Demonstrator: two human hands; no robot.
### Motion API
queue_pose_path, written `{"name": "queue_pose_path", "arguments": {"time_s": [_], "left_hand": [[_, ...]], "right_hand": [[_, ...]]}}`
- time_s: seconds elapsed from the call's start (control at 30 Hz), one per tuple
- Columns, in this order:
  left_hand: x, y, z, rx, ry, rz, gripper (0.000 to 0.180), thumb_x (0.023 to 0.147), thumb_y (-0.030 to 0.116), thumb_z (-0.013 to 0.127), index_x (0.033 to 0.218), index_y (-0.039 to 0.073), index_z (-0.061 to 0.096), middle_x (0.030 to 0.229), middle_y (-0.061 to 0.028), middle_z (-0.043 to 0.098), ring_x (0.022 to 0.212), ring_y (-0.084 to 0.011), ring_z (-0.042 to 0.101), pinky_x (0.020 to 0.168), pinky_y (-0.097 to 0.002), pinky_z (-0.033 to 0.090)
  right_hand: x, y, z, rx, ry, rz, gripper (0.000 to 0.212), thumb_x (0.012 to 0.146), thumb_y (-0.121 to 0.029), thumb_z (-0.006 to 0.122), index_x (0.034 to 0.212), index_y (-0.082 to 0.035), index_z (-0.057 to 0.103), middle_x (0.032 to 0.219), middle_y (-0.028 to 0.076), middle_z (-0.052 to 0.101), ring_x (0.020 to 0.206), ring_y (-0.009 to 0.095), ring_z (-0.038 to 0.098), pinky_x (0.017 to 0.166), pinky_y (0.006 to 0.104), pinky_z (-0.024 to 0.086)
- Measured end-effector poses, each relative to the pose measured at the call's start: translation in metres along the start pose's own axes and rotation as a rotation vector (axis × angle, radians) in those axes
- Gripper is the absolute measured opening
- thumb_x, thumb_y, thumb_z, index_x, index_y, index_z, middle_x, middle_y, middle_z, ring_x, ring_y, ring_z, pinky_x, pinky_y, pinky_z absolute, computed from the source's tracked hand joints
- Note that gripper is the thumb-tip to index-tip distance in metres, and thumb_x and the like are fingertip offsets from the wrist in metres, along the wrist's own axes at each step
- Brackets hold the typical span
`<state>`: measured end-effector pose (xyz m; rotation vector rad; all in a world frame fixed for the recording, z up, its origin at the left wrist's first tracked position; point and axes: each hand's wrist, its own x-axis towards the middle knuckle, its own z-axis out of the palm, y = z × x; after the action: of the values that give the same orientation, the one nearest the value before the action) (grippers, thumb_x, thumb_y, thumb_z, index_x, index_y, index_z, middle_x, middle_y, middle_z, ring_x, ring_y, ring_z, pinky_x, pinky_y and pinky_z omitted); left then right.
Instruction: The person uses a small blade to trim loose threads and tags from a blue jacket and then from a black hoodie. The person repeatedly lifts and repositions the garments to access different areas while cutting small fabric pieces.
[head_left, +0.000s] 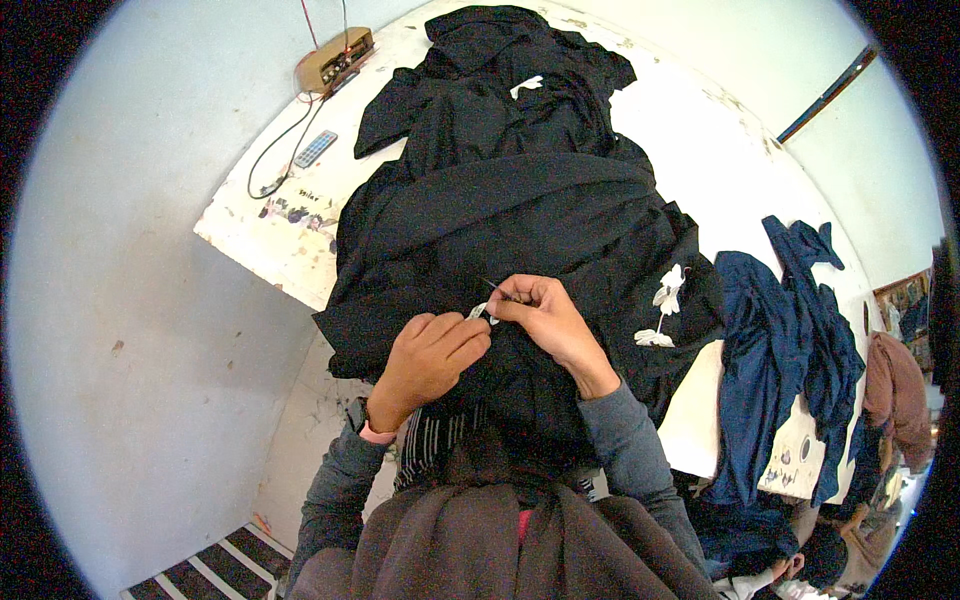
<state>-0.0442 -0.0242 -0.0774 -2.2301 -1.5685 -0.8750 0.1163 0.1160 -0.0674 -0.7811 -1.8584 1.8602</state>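
Note:
A large black garment [500, 220] lies bunched over the table and down toward my lap. White flower-shaped patches [668, 290] show on its right part, and another white patch lies near its far end. My left hand [435, 355] is closed, pinching the black cloth at a small white patch [478, 311]. Against the same spot, my right hand [545, 320] has thumb and forefinger pressed together. A thin dark sliver that looks like a needle [492, 286] sticks out of that pinch. My fingers hide part of the patch.
The white table [690, 130] carries a remote control [316, 149] and a brown box with cables [335, 62] at the far left. Dark blue garments [760, 370] hang over its right edge. People sit at the lower right. A wall [150, 300] stands on the left.

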Motion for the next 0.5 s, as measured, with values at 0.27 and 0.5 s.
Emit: {"name": "queue_pose_path", "arguments": {"time_s": [0.27,0.5], "left_hand": [[0.011,-0.001,0.004,-0.246,0.069,-0.261,0.016,0.081,0.003,0.062,0.097,0.007,0.062,0.091,-0.0028,0.067,0.085,-0.0247,0.064,0.077,-0.0385,0.048],[0.016,0.000,-0.002,-0.228,0.112,-0.282,0.009,0.086,0.003,0.061,0.093,0.007,0.060,0.089,-0.0034,0.066,0.079,-0.0255,0.060,0.075,-0.0382,0.046]], "right_hand": [[-0.017,-0.026,-0.001,-0.538,0.248,-0.127,0.020,0.088,-0.025,0.074,0.092,-0.006,0.070,0.076,0.007,0.070,0.070,0.019,0.067,0.069,0.0307,0.050],[-0.047,-0.066,-0.002,-1.163,0.268,-0.521,0.024,0.085,-0.031,0.076,0.083,-0.012,0.063,0.071,0.004,0.065,0.057,0.025,0.061,0.056,0.0346,0.042]]}}
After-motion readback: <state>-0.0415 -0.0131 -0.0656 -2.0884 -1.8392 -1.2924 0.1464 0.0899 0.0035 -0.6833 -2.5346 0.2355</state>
